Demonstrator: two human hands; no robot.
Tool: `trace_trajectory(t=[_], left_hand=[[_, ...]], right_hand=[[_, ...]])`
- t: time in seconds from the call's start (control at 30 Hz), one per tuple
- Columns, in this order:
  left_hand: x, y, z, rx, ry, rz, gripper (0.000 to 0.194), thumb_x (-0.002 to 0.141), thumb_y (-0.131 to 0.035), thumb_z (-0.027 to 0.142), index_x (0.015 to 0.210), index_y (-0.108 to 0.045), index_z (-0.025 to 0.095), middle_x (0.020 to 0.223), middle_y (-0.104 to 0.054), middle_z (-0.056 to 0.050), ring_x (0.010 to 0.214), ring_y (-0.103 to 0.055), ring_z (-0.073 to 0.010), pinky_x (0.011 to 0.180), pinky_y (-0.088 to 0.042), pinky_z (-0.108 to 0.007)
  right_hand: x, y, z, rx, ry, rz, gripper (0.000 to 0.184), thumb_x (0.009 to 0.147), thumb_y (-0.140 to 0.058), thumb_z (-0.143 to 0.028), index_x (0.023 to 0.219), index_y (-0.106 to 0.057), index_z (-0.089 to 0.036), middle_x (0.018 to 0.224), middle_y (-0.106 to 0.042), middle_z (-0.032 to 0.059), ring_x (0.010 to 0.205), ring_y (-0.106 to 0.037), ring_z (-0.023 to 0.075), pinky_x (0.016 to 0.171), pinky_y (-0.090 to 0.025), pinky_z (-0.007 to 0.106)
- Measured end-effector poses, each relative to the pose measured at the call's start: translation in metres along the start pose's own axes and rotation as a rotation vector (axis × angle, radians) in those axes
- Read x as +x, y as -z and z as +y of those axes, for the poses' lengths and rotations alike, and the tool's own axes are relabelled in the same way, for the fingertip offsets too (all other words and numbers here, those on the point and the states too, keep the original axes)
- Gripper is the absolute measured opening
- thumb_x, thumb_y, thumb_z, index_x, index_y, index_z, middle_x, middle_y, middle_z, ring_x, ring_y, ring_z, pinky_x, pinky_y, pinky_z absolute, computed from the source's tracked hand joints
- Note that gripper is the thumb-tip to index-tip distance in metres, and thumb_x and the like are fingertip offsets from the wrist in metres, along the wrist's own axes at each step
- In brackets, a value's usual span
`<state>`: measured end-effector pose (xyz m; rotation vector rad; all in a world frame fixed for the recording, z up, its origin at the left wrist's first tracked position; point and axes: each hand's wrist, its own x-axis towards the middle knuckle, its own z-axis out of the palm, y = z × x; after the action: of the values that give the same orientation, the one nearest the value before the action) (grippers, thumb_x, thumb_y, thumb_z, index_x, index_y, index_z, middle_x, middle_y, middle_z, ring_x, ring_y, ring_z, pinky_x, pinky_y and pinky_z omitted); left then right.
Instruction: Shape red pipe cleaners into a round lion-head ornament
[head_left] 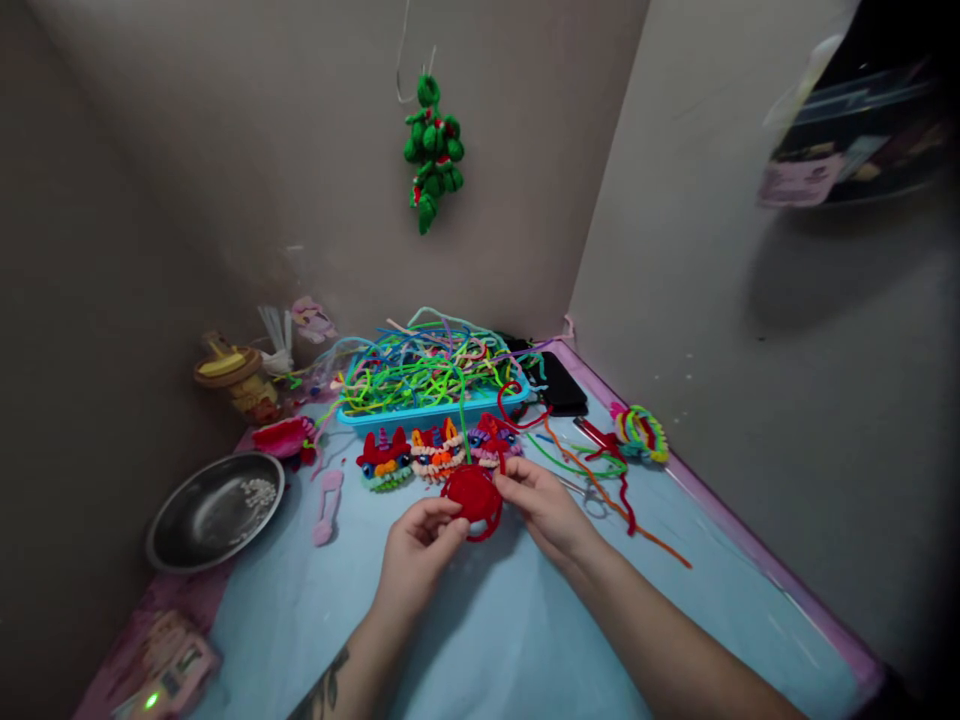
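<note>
A round red yarn piece (pixel 474 495) is held up over the blue table cover, with a green strand rising from its top edge. My left hand (pixel 427 540) pinches its lower left side between thumb and fingers. At its upper right, my right hand (pixel 536 500) is closed on a red strand (pixel 502 455) that runs up from the piece. Just behind stand three small colourful yarn figures: a red one (pixel 384 460), an orange and white one (pixel 438 452), and a red and purple one (pixel 491 438).
A blue tray (pixel 435 412) heaped with colourful strands stands behind. Scissors (pixel 595 500), an orange strand (pixel 652 545) and a black phone-like slab (pixel 562 383) lie right. At left are a metal bowl (pixel 217 512) and a pink clip-shaped object (pixel 328 507). A green yarn ornament (pixel 433 150) hangs above.
</note>
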<state>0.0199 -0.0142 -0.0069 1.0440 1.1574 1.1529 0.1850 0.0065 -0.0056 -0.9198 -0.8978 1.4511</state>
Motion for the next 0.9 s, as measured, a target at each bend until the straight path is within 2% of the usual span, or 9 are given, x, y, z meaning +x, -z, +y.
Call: trace_trajectory(t=[0.17, 0.3, 0.4, 0.47, 0.53, 0.63, 0.77, 0.83, 0.9], left_hand=[[0.002, 0.002, 0.002, 0.029, -0.019, -0.026, 0.030, 0.060, -0.074, 0.035, 0.079, -0.064, 0.015, 0.065, -0.064, -0.001, 0.057, -0.057, -0.0119, 0.054, -0.042, -0.021], [0.004, 0.003, 0.004, 0.038, -0.076, -0.058, 0.040, 0.065, -0.071, 0.033, 0.098, -0.059, 0.016, 0.084, -0.068, -0.007, 0.069, -0.062, -0.0152, 0.061, -0.046, -0.023], [0.001, 0.005, 0.006, 0.146, -0.202, 0.085, 0.038, 0.069, -0.067, 0.032, 0.103, -0.056, 0.018, 0.093, -0.066, -0.007, 0.061, -0.057, -0.0112, 0.056, -0.044, -0.022], [-0.002, 0.006, 0.006, 0.235, -0.295, 0.210, 0.030, 0.071, -0.066, 0.032, 0.096, -0.058, 0.018, 0.083, -0.064, -0.004, 0.057, -0.053, -0.0103, 0.054, -0.043, -0.022], [-0.005, 0.008, 0.006, 0.297, -0.352, 0.229, 0.021, 0.071, -0.066, 0.033, 0.085, -0.059, 0.018, 0.070, -0.061, -0.001, 0.058, -0.053, -0.0117, 0.055, -0.043, -0.022], [-0.009, 0.007, 0.004, 0.334, -0.360, 0.152, 0.018, 0.072, -0.065, 0.033, 0.080, -0.060, 0.018, 0.067, -0.061, -0.001, 0.055, -0.053, -0.0113, 0.053, -0.042, -0.021], [-0.011, 0.006, 0.005, 0.183, -0.311, 0.129, 0.036, 0.074, -0.064, 0.034, 0.105, -0.054, 0.021, 0.084, -0.068, -0.003, 0.057, -0.059, -0.0125, 0.054, -0.047, -0.024], [-0.009, 0.008, 0.007, 0.158, -0.303, 0.136, 0.041, 0.074, -0.063, 0.033, 0.112, -0.054, 0.021, 0.080, -0.068, -0.001, 0.056, -0.059, -0.0125, 0.055, -0.049, -0.024], [-0.007, 0.012, 0.010, 0.185, -0.311, 0.165, 0.037, 0.074, -0.064, 0.032, 0.109, -0.059, 0.020, 0.075, -0.067, -0.001, 0.053, -0.058, -0.0119, 0.054, -0.049, -0.024]], right_hand=[[-0.001, -0.001, 0.001, -0.029, -0.007, 0.021, 0.030, 0.063, -0.074, -0.038, 0.063, -0.052, -0.017, 0.061, -0.055, -0.0035, 0.057, -0.046, 0.0103, 0.058, -0.034, 0.023], [0.000, -0.003, 0.004, 0.011, -0.013, 0.081, 0.032, 0.061, -0.075, -0.038, 0.064, -0.051, -0.017, 0.059, -0.055, -0.0037, 0.056, -0.046, 0.0102, 0.057, -0.034, 0.022], [-0.001, -0.005, 0.004, 0.010, 0.025, 0.142, 0.032, 0.060, -0.075, -0.038, 0.064, -0.050, -0.018, 0.058, -0.053, -0.0042, 0.055, -0.045, 0.0103, 0.056, -0.034, 0.022], [-0.002, -0.006, 0.003, -0.029, 0.073, 0.182, 0.030, 0.063, -0.073, -0.037, 0.064, -0.050, -0.018, 0.059, -0.052, -0.0044, 0.056, -0.045, 0.0104, 0.056, -0.034, 0.022], [-0.004, -0.010, 0.000, -0.092, 0.124, 0.198, 0.028, 0.067, -0.070, -0.036, 0.064, -0.049, -0.019, 0.060, -0.050, -0.0045, 0.057, -0.044, 0.0105, 0.056, -0.033, 0.022], [-0.007, -0.020, -0.007, -0.214, 0.196, 0.177, 0.024, 0.071, -0.065, -0.033, 0.065, -0.048, -0.019, 0.061, -0.048, -0.0043, 0.058, -0.043, 0.0110, 0.056, -0.033, 0.023], [-0.009, -0.044, -0.017, -0.364, 0.253, 0.142, 0.020, 0.072, -0.063, -0.028, 0.064, -0.048, -0.019, 0.060, -0.047, -0.0043, 0.059, -0.042, 0.0115, 0.058, -0.034, 0.024], [-0.006, -0.054, -0.016, -0.374, 0.260, 0.128, 0.019, 0.072, -0.062, -0.028, 0.064, -0.047, -0.019, 0.061, -0.047, -0.0042, 0.059, -0.042, 0.0115, 0.058, -0.034, 0.024], [-0.002, -0.060, -0.009, -0.338, 0.252, 0.118, 0.020, 0.073, -0.062, -0.029, 0.066, -0.047, -0.019, 0.062, -0.047, -0.0041, 0.059, -0.042, 0.0115, 0.057, -0.035, 0.024]])
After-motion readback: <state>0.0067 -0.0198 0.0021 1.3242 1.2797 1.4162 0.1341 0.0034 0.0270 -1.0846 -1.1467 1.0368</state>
